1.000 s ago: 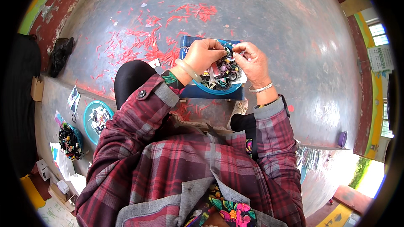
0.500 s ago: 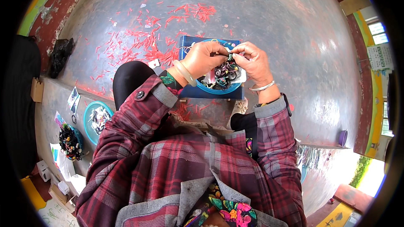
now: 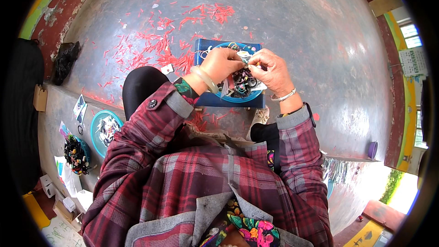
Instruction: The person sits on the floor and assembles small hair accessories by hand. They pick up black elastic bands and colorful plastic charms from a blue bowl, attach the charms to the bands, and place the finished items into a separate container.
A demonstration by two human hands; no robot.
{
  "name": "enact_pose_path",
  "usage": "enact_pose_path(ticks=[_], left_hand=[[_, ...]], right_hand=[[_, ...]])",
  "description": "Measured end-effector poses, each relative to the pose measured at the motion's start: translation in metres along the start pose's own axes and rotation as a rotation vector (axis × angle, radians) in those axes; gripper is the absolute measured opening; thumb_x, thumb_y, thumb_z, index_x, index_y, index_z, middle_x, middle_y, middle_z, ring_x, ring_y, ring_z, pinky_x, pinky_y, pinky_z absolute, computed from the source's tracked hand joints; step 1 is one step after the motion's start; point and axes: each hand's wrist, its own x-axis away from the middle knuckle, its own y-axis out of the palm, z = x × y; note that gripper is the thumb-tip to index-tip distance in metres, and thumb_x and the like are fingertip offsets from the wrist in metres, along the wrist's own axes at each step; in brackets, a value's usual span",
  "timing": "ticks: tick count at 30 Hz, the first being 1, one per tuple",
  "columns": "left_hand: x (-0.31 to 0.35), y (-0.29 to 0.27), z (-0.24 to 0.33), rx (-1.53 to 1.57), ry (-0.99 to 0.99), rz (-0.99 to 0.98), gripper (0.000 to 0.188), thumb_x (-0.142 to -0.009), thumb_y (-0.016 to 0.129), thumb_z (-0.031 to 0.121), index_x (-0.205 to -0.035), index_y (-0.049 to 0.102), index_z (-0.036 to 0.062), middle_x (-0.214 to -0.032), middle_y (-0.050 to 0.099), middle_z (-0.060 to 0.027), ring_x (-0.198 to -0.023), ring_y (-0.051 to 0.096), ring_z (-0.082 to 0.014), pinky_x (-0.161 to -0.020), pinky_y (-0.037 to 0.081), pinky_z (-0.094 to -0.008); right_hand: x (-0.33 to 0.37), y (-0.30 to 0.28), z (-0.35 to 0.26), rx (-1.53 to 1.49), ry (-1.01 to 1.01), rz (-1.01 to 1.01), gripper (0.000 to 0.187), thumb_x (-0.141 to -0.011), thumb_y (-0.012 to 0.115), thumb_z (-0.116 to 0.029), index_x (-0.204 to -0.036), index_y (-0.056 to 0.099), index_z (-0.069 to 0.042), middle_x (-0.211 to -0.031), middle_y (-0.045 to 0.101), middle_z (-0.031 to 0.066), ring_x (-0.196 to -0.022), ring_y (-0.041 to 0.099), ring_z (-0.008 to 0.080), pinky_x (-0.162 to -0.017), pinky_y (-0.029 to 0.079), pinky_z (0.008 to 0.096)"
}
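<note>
A round blue tray (image 3: 247, 98) heaped with small dark loops and rings (image 3: 241, 82), seemingly elastic bands, is seen resting on a dark blue rectangular box (image 3: 206, 48) set on the grey, worn concrete floor (image 3: 297, 27). Thin red scraps (image 3: 151, 50) are scattered over the floor behind and to the left of the box.

Both hands are held close together above the tray, fingertips nearly meeting. The left hand (image 3: 220, 64) is curled, its fingers pressed together on a small pale piece (image 3: 244, 56) that is also pinched by the thumb and forefinger of the right hand (image 3: 270, 67); what the piece is cannot be told. A pale smooth bangle (image 3: 206, 78) is worn on the left wrist and a thin light bracelet (image 3: 284, 96) on the right. Both forearms are covered by red and grey plaid sleeves (image 3: 151, 123), bent inward from the elbows.

At the left, on a lower grey ledge, a second round teal tray (image 3: 97, 126) with mixed dark and white pieces is placed, with a dark bundle of bands (image 3: 75, 155) beside it and flat printed cards (image 3: 80, 108) nearby. A black crumpled bag (image 3: 65, 59) lies at the far left. A small purple cup (image 3: 372, 150) stands at the right, and a pale rectangular sign (image 3: 413, 61) is fixed on the wall beyond.
</note>
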Motion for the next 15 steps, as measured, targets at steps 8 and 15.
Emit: enact_pose_path(ticks=[8,15], left_hand=[[-0.016,-0.011,-0.016,0.746,-0.154,-0.125,0.008,-0.086,0.055,0.007,-0.087,0.059,0.0004,-0.073,0.057,-0.0019,-0.043,0.041,-0.0025,-0.036,0.030,-0.0141],[-0.013,-0.007,-0.014,0.832,-0.115,-0.083,0.004,-0.087,0.051,0.003,-0.088,0.055,0.0018,-0.077,0.056,-0.0022,-0.046,0.042,-0.0031,-0.038,0.032,-0.0148]], right_hand=[[-0.003,-0.009,0.013,-0.183,0.014,0.077,0.004,-0.073,0.063,-0.003,-0.076,0.061,-0.002,-0.080,0.055,-0.0014,-0.069,0.048,0.0062,-0.060,0.039,0.0207],[-0.001,-0.012,0.001,-0.544,0.101,0.068,0.006,-0.075,0.060,-0.002,-0.081,0.060,-0.002,-0.084,0.060,0.0023,-0.068,0.050,0.0058,-0.059,0.040,0.0179]])
